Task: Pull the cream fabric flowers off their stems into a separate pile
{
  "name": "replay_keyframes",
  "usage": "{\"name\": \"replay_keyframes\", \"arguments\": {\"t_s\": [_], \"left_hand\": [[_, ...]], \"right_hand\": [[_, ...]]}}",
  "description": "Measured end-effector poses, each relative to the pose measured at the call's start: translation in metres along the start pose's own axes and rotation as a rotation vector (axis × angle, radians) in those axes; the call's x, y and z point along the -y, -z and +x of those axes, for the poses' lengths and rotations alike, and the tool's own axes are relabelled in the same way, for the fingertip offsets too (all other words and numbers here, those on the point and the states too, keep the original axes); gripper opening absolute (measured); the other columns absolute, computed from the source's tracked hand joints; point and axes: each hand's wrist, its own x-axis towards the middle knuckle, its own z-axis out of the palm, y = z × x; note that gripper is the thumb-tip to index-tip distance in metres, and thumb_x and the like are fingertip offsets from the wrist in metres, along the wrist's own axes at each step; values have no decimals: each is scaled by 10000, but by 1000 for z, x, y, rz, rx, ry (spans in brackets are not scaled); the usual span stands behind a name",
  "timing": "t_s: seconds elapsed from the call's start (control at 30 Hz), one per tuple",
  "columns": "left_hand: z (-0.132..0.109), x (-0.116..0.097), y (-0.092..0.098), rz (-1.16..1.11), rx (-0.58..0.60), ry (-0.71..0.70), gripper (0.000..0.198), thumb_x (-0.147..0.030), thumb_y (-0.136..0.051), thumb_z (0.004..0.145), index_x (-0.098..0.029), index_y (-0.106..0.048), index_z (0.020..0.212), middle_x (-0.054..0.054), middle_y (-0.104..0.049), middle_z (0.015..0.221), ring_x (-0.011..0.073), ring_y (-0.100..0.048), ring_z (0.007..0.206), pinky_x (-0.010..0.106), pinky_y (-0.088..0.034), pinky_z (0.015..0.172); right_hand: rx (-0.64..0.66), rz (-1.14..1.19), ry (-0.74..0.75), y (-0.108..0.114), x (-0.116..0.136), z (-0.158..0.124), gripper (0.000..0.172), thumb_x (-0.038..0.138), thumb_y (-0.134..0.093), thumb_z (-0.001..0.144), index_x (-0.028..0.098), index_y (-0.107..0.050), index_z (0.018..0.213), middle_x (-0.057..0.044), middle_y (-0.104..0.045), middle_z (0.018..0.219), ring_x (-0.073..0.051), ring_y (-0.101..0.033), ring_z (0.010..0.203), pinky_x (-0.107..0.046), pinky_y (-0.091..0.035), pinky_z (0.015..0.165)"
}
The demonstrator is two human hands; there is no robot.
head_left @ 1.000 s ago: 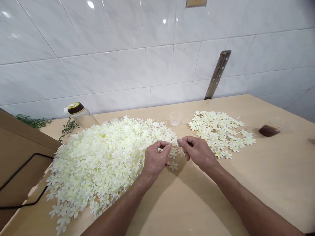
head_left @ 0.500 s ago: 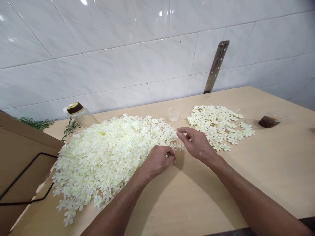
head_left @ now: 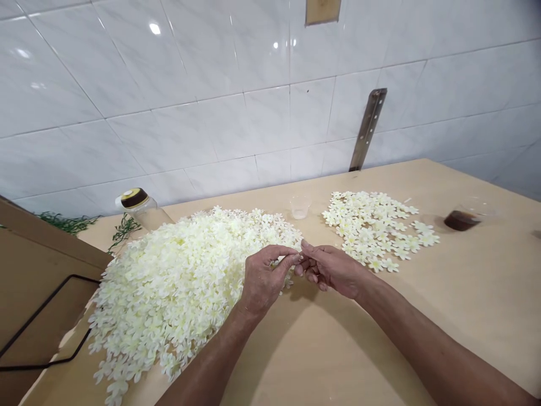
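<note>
1 big heap of fake white flowers (head_left: pixel 190 270) lies beside the left hand (head_left: pixel 264 276), which pinches its tips together; I can't tell on what. The right hand (head_left: pixel 338 270) curls close, grip hidden. Light pinching should stop bending. Below is the wooden table (head_left: pixel 304 349).

legible markings: none. no text, label, brand, number or sign can be read on any surface in view.
</note>
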Motion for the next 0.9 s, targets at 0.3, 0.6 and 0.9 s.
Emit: {"name": "replay_keyframes", "arguments": {"t_s": [0.3, 0.6, 0.9], "left_hand": [[1, -4, 1, -111, 35, 44, 94, -307, -703, 821, -253, -770, 858, 56, -712, 894, 192, -667, 814, 303, -543, 726], [4, -9, 6, -198, -14, 363, 242, -430, -706, 789, -200, -717, 864, -29, -596, 575, 65, -435, 350, 213, -368, 365], [14, -9, 14, -448, -107, 578, 375, -545, -597, 831, -184, -616, 932, -54, -513, 695, 13, -345, 324, 171, -185, 322]], "right_hand": [[59, 77, 140, 4, 0, -4, 392, 522, -768, 728, 156, -634, 762, 0, -580, 732, -68, -441, 546, -161, -317, 408], [-43, -3, 239, 6, 0, -3, 359, 489, -755, 748, 168, -598, 715, 33, -510, 627, -79, -431, 522, -194, -352, 452], [-225, -301, 328, 7, -9, 3, 478, 616, -603, 830, 186, -521, 637, 36, -484, 598, -83, -410, 453, -214, -366, 414]]}}
